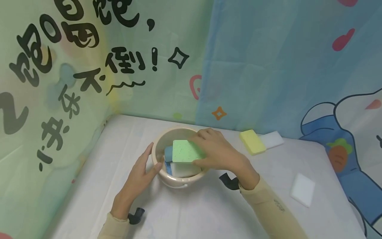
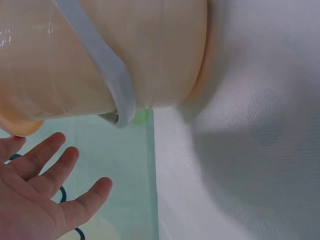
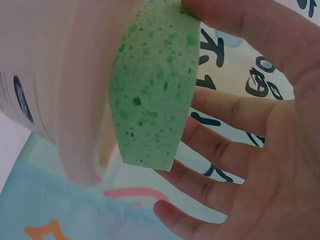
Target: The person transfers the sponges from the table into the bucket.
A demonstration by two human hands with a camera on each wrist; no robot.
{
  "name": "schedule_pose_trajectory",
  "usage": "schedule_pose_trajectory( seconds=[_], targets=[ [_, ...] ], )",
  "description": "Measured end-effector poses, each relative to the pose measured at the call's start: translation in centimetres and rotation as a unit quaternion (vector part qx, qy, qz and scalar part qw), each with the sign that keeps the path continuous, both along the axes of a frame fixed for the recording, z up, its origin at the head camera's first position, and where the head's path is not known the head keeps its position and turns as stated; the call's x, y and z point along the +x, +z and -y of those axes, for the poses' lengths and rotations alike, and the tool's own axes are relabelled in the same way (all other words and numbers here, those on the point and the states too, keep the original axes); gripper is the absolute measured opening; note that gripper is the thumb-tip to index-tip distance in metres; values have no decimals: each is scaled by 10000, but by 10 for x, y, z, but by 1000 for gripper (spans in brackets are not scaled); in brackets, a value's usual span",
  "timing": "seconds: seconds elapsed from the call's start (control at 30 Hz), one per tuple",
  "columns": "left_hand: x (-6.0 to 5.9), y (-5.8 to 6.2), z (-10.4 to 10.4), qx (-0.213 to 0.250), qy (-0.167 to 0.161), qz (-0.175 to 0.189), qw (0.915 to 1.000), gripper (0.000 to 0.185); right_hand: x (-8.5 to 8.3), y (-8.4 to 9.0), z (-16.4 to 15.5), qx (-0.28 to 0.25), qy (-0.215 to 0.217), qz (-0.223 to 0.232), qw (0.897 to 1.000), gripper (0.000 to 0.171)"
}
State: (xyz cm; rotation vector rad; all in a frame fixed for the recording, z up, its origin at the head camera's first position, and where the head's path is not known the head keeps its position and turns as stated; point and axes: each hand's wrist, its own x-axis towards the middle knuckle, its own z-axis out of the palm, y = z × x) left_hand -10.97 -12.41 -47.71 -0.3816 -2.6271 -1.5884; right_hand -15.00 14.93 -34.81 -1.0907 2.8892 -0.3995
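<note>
A cream bucket (image 1: 179,181) stands on the white table and holds a blue piece (image 1: 168,153) and a white block (image 1: 185,169). At its mouth my right hand (image 1: 217,150) grips a green speckled sponge (image 1: 187,151) between thumb and fingers. The right wrist view shows the sponge (image 3: 152,90) side-on, close beside the bucket's rim. My left hand (image 1: 142,176) touches the left side of the rim, its thumb near the edge. In the left wrist view, that hand's fingers (image 2: 55,170) are spread and fairly straight, and a grey handle (image 2: 107,62) hangs along the bucket's side.
Behind and to the right lie a yellow sponge (image 1: 252,142) and a white block (image 1: 272,139) next to it. Another white block (image 1: 302,190) lies nearer the right edge of the table. Printed cloth walls (image 1: 262,66) stand along the back and left.
</note>
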Motion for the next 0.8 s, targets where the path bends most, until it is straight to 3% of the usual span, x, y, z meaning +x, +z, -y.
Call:
schedule_pose_trajectory(
  seconds=[0.43,0.8],
  targets=[
    [1,-1,1,20,2,-20,10000,75,-7,-22,18,391,370,466,9975,56],
    [1,0,1,50,-23,-57,10000,76,-9,-28,17,386,555,816,9944,55]
  ],
)
